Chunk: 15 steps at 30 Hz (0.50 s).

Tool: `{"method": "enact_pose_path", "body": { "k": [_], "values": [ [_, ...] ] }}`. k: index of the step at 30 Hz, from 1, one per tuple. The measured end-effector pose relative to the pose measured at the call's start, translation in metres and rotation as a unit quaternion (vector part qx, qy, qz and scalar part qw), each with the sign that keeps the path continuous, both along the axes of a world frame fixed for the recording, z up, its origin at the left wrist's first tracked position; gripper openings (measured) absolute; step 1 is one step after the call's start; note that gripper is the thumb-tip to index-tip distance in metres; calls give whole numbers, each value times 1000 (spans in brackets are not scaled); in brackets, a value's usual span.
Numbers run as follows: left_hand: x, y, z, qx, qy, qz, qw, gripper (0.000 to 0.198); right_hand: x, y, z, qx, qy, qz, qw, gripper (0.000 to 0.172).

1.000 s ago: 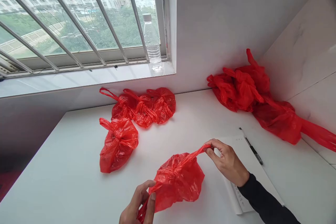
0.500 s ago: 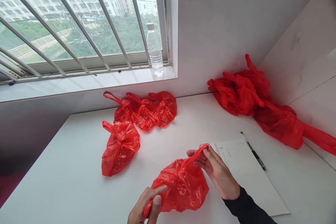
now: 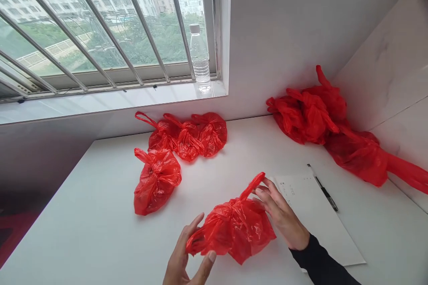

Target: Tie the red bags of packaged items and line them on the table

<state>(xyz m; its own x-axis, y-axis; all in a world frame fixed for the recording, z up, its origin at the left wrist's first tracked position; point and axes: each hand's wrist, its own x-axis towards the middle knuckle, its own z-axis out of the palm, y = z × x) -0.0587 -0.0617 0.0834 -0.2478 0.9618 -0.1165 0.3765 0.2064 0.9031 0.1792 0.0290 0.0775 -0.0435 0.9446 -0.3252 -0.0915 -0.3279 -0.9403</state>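
Note:
A knotted red plastic bag (image 3: 236, 229) lies on the white table (image 3: 83, 231) right in front of me. My left hand (image 3: 187, 258) pinches its lower left corner between thumb and fingers. At the bag's right side is my right hand (image 3: 281, 216), in a dark sleeve; its fingers touch the base of the handle loop (image 3: 252, 185), which sticks up. Whether those fingers grip the loop is unclear.
Several tied red bags (image 3: 182, 136) sit near the wall, one more (image 3: 155, 180) closer to me. A heap of loose red bags (image 3: 331, 124) fills the right corner. Paper (image 3: 314, 218) with a pen (image 3: 323, 192) lies to the right. A water bottle (image 3: 199, 58) stands on the sill.
The bag's two stretched ends have slackened. My right hand moved in toward the bag and let its handle stand up; my left hand shifted to the bag's lower left corner.

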Motion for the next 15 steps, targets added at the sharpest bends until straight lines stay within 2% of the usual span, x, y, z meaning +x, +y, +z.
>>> {"method": "enact_pose_path", "body": {
  "k": [2,4,5,8,9,11,13,15],
  "values": [
    [-6,8,-2,24,57,-47,997,50,4,-7,-7,59,-113,-65,990,56],
    [-9,19,-3,61,106,-113,986,55,5,-13,-10,136,-220,-95,961,45],
    [-9,25,-3,78,125,-147,978,61,4,-16,-10,171,-260,-73,947,37],
    [0,45,-3,104,151,-216,959,62,-8,-19,-5,234,-316,100,914,25],
    [4,50,-3,104,151,-223,957,56,-11,-18,-3,239,-322,145,905,24],
    [10,56,-4,98,153,-220,958,34,-14,-17,-2,238,-326,180,897,16],
    [8,56,-5,89,157,-179,967,16,-6,-16,-3,230,-326,163,903,12],
    [1,51,-5,73,159,-114,978,14,11,-16,-4,205,-329,118,914,12]
  ]
}}
